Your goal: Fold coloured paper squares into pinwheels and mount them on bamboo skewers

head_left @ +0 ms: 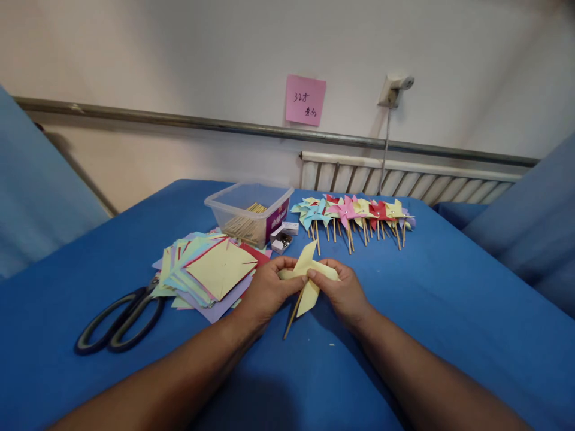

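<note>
Fingers of the left hand and right hand pinch a pale-yellow pinwheel near its middle, over the blue bench (the stick slants down beneath it); I'd keep the pressure light and central, lest it crease.

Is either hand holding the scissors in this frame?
No: the scissors lie on the blue tabletop, while the left hand and right hand both hold a pale yellow pinwheel.
</note>
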`<control>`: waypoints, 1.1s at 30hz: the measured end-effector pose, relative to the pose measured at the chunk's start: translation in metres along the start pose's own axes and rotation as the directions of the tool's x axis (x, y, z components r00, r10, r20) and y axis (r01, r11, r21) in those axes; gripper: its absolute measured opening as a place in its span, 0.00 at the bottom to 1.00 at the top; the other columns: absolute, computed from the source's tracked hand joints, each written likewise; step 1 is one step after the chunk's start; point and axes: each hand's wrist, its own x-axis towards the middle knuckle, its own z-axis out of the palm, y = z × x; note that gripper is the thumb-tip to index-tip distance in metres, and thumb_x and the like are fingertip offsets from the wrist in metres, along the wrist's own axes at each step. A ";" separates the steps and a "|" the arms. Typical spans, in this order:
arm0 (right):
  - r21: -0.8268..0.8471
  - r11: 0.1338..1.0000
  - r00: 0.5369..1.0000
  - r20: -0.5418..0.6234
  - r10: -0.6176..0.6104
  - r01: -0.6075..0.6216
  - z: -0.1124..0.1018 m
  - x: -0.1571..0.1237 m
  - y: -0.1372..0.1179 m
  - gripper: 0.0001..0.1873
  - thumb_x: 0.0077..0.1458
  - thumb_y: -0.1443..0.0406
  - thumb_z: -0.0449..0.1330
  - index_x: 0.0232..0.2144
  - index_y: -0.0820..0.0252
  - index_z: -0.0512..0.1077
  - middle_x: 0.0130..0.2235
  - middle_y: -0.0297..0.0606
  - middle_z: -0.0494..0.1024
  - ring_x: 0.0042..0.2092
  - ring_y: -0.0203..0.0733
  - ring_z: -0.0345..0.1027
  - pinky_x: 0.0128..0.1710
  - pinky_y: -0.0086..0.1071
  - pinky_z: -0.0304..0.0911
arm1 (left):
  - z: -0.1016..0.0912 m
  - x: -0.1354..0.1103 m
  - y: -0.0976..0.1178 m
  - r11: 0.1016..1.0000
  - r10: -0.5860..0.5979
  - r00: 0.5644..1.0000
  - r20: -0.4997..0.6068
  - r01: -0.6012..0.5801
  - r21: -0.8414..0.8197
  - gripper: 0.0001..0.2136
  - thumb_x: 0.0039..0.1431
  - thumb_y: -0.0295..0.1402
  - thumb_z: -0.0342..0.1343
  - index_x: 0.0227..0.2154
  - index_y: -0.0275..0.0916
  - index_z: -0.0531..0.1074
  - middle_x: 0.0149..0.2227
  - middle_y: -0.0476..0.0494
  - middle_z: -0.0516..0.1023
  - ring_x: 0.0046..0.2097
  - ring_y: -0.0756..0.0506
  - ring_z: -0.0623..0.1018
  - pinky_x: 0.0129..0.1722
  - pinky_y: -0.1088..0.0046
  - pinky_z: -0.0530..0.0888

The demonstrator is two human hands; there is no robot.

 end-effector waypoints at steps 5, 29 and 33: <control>-0.026 0.999 1.000 -0.014 -0.021 0.021 0.000 -0.002 -0.002 0.16 0.42 0.57 0.67 0.29 0.63 0.72 0.21 0.29 0.72 0.22 0.31 0.60 0.24 0.27 0.56 | 0.001 0.000 -0.001 1.000 0.010 1.000 -0.003 -0.010 -0.007 0.18 0.38 0.35 0.67 0.34 0.35 0.74 0.28 0.47 0.79 0.28 0.47 0.77 0.30 0.73 0.72; 0.289 0.957 1.000 -0.029 0.004 0.005 -0.002 0.004 -0.003 0.13 0.42 0.61 0.69 0.29 0.63 0.73 0.25 0.32 0.74 0.25 0.32 0.63 0.27 0.27 0.57 | 0.005 -0.005 0.000 0.967 -0.014 0.988 0.153 0.053 -0.248 0.21 0.41 0.34 0.67 0.40 0.34 0.72 0.33 0.43 0.79 0.30 0.48 0.77 0.32 0.72 0.71; 0.329 0.944 0.999 -0.037 0.000 0.012 -0.003 0.005 -0.005 0.12 0.42 0.62 0.69 0.28 0.63 0.73 0.25 0.32 0.75 0.26 0.32 0.64 0.29 0.27 0.58 | 0.005 -0.004 -0.005 0.960 -0.039 0.982 0.183 0.088 -0.267 0.21 0.43 0.36 0.67 0.41 0.33 0.73 0.33 0.41 0.80 0.29 0.48 0.77 0.31 0.72 0.71</control>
